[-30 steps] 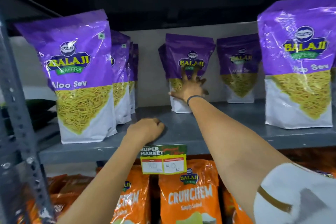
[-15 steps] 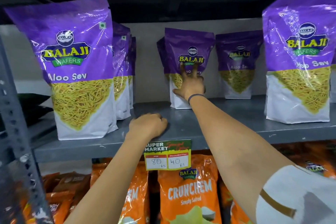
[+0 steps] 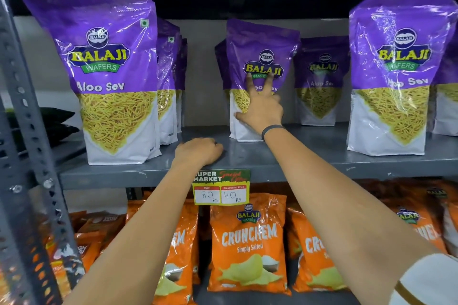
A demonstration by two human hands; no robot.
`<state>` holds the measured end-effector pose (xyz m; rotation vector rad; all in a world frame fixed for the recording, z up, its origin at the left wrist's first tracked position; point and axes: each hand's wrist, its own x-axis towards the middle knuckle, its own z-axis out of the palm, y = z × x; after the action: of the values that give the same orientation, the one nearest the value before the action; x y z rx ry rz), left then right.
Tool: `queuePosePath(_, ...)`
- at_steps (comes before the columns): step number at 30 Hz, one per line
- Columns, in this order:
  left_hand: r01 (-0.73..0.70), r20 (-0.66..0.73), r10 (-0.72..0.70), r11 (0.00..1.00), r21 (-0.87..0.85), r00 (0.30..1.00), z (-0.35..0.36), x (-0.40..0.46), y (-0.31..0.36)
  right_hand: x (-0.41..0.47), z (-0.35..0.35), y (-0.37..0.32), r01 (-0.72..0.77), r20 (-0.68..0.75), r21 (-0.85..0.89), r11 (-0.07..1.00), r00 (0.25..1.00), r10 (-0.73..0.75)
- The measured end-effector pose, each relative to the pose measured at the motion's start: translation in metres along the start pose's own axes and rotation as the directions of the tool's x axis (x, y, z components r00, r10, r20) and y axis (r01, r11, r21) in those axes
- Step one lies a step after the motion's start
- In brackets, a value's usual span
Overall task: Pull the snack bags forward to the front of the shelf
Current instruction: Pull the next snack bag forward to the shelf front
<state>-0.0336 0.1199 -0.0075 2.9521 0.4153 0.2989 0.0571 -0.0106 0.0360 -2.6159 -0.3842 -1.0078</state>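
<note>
Purple Aloo Sev snack bags stand on a grey metal shelf point(image 3: 285, 158). My right hand point(image 3: 260, 109) reaches deep into the shelf and grips the middle bag point(image 3: 260, 49) at its lower front, fingers spread over it; another bag stands hidden behind it. My left hand point(image 3: 198, 152) rests as a fist on the shelf near its front edge, holding nothing. A large bag point(image 3: 109, 77) stands at the front left with several behind it. Another large bag point(image 3: 394, 74) is at the front right. A further bag point(image 3: 319, 79) stands far back, right of the middle one.
A grey slotted upright post point(image 3: 24, 131) runs down the left. A price tag point(image 3: 220, 187) hangs from the shelf's front edge. Orange Crunchem chip bags point(image 3: 247, 242) fill the shelf below. Bare shelf lies between the front bags.
The middle bag has come forward with my right hand on it and looks larger and nearer. My left fist has stayed on the shelf.
</note>
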Motion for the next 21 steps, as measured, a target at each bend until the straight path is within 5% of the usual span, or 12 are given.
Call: queuePosePath(21,-0.034,0.048,0.034,0.999,-0.01,0.998,0.001,0.013,-0.01,-0.071,-0.064,0.009,0.038,-0.054,0.011,0.999,0.998,-0.037)
